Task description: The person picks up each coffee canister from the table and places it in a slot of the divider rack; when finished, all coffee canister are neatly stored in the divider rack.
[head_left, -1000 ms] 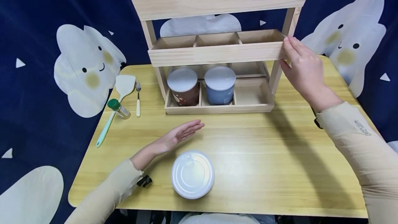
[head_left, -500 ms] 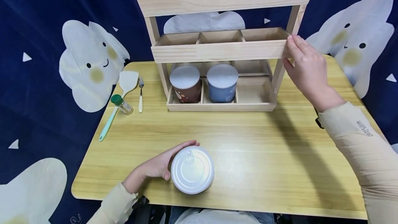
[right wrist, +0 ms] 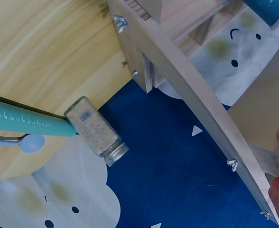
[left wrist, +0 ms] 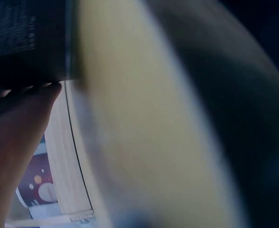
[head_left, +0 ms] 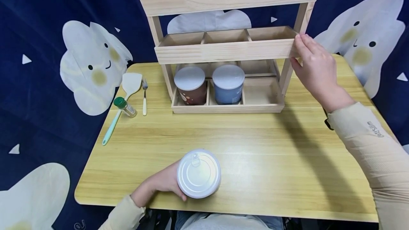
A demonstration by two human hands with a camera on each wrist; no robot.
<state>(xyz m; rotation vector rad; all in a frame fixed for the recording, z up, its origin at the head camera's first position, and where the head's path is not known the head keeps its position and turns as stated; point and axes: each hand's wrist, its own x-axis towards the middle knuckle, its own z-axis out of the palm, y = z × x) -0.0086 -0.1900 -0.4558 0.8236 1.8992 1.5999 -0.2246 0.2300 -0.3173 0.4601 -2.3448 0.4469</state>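
Left hand point(head_left: 163, 182), open beside the white-lidded container point(head_left: 198, 173) 1 second ago, now grips its side. Right hand point(head_left: 314, 68) still pinches the rack's point(head_left: 223, 47) middle shelf end.

1. Wooden table point(head_left: 262, 159) — carries a tiered wooden rack point(head_left: 223, 49) at the back.
2. Left side: spatula point(head_left: 123, 102), fork point(head_left: 145, 97), spice bottle point(head_left: 125, 107).
3. Front edge — white-lidded container point(head_left: 198, 173).

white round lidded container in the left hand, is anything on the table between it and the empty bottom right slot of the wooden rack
Nothing visible: only bare tabletop lies between the white round lidded container, gripped by the left hand, and the empty slot. The right hand holds the wooden rack's middle shelf, off to the side.
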